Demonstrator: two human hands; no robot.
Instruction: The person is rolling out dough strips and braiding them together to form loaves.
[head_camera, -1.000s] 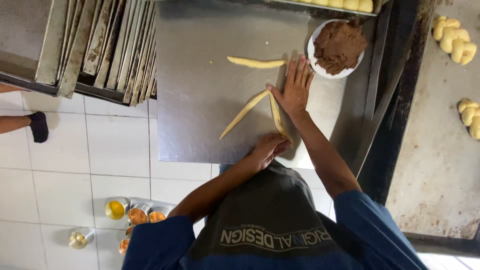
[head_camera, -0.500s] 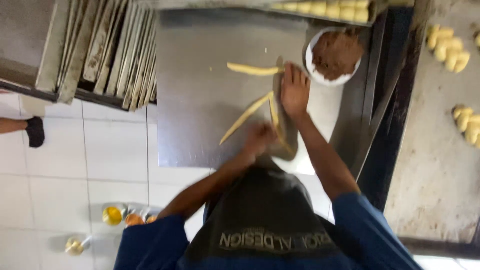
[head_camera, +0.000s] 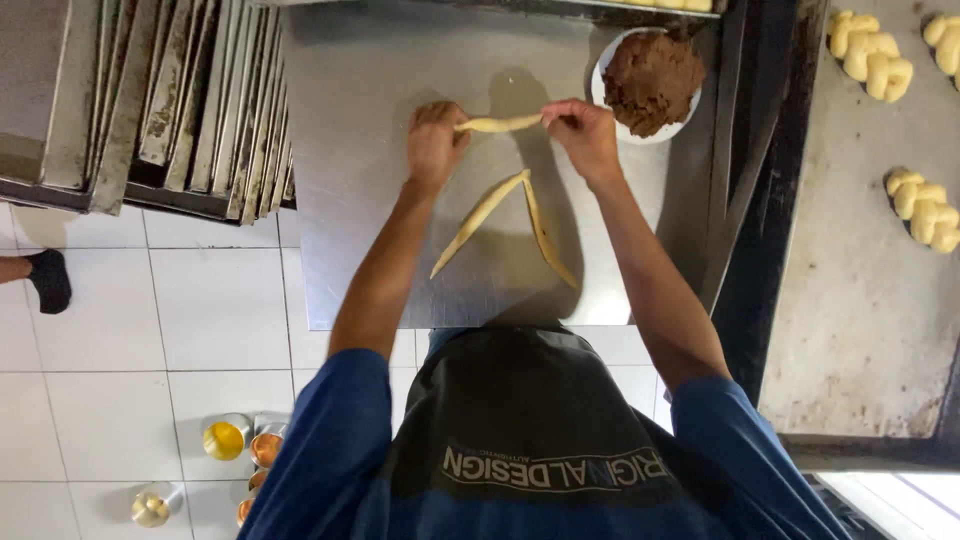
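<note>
Both hands have left the two joined strips and now lift a third dough strip (head_camera: 498, 124) above the steel table (head_camera: 360, 200).
Left hand (head_camera: 434, 142) and right hand (head_camera: 582, 130) pinch its opposite ends; smooth, pale, tapered strips (head_camera: 510, 215) form an inverted V just below.

Bowl of brown filling (head_camera: 652, 82), stacked baking trays (head_camera: 190, 95), braided dough pieces (head_camera: 925, 208)

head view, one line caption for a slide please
Both hands, left and right, hold a pale dough strip above two strips laid in a V on a steel table.
</note>
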